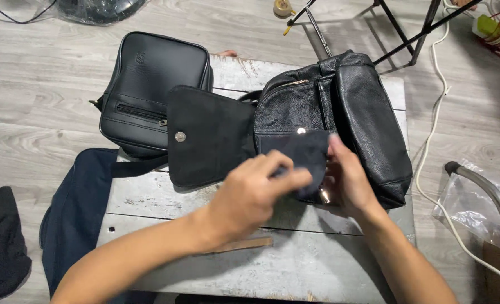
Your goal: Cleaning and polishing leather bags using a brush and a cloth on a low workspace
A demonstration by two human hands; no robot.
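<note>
On a worn grey table (165, 205), the left hand (255, 191) and right hand (348, 180) pinch a dark flap (303, 155) of a black leather bag (362, 112), beside a smaller black bag (149, 73).

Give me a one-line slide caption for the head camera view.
Left hand and right hand work a flap on a black leather bag atop a worn table.

Leather bag (368, 118) on table (317, 264); smaller bag (149, 84) left, probably overhanging edge.

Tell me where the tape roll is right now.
In the head view the tape roll lies on the wooden floor at the top edge, just right of centre, beyond the table and beside the black stand legs.
</note>
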